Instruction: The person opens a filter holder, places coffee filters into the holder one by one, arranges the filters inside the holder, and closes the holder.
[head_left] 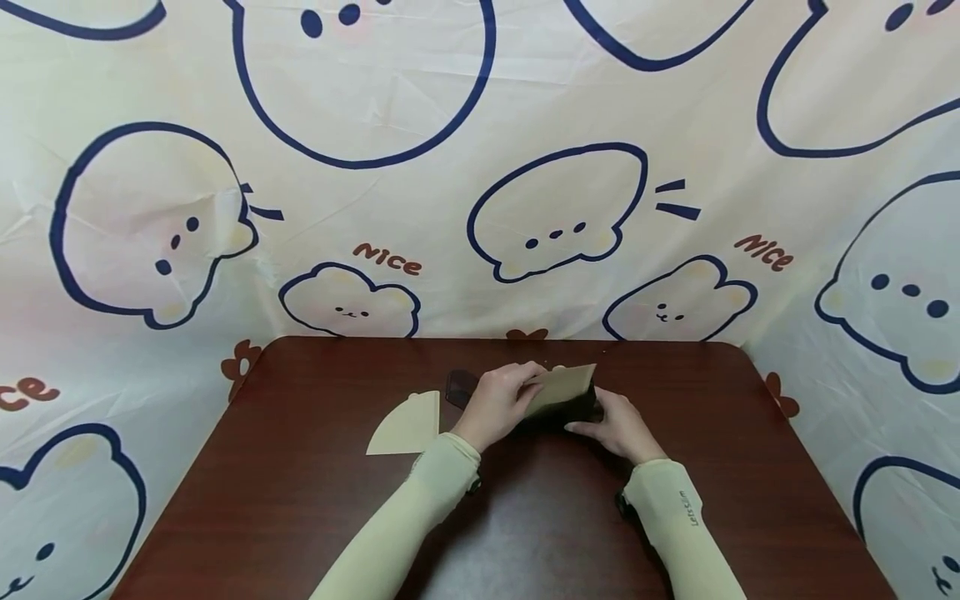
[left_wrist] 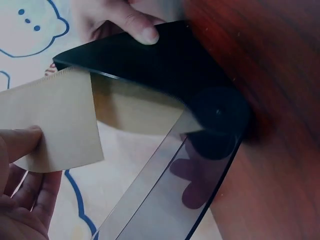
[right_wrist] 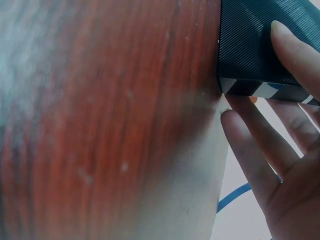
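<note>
In my left hand (head_left: 498, 402) I pinch tan paper coffee filters (left_wrist: 55, 120), thumb on the near face and fingers behind. Their crimped edge overlaps the mouth of a black filter holder case (left_wrist: 145, 60). More tan filter paper (left_wrist: 137, 110) shows inside the case. A see-through lid (left_wrist: 160, 185) is swung out from the case's round hinge. My right hand (head_left: 618, 423) grips the case from the right side. The right wrist view shows its thumb on the ribbed black wall (right_wrist: 250, 45) and its fingers along the case's other side.
A fan-shaped tan filter (head_left: 408, 427) lies flat on the brown wooden table (head_left: 262, 500), left of my left hand. The lid (head_left: 460, 387) reaches out behind that hand. A cartoon-printed cloth (head_left: 435, 200) hangs behind the table and along its sides.
</note>
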